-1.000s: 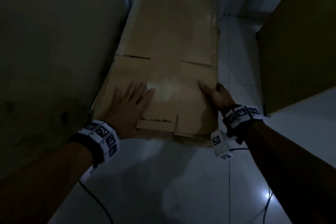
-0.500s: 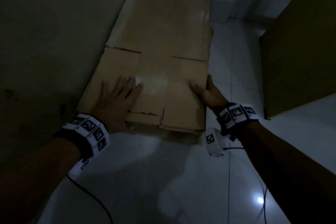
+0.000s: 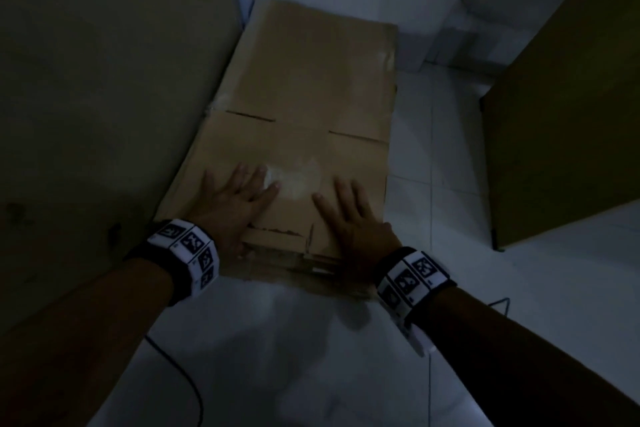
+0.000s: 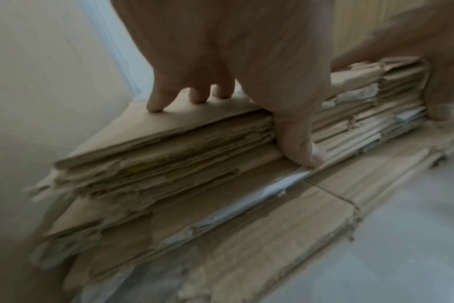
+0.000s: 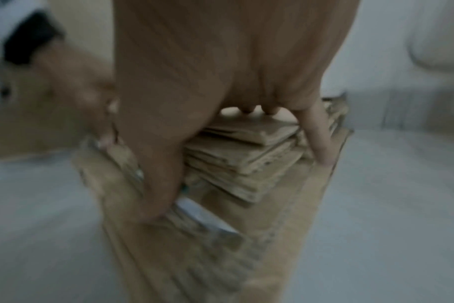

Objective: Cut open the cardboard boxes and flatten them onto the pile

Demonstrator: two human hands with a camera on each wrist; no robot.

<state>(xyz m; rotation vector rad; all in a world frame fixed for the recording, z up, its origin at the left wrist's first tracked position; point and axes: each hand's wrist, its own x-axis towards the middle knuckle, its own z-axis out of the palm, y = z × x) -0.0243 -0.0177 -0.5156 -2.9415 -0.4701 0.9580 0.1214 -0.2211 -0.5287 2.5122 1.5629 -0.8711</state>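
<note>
A pile of flattened brown cardboard boxes (image 3: 311,80) lies on the floor along the left wall. The top sheet shows flap slits and a pale scuffed patch (image 3: 298,180). My left hand (image 3: 239,199) lies flat on its near left part, fingers straight. My right hand (image 3: 349,215) lies flat on its near right part. In the left wrist view the left hand (image 4: 233,51) presses the stack's layered edge (image 4: 169,155), thumb hanging down the front. The blurred right wrist view has the right hand (image 5: 220,61) over the stack (image 5: 241,170). No knife is in sight.
A dark wall (image 3: 104,80) borders the pile on the left. A tall brown cardboard box (image 3: 561,107) stands at the right. White tiled floor (image 3: 433,184) lies between it and the pile. A thin cable (image 3: 183,378) trails on the near floor.
My right hand has left the pile's right edge and come to lie flat on top. The left hand has stayed flat on the near left part.
</note>
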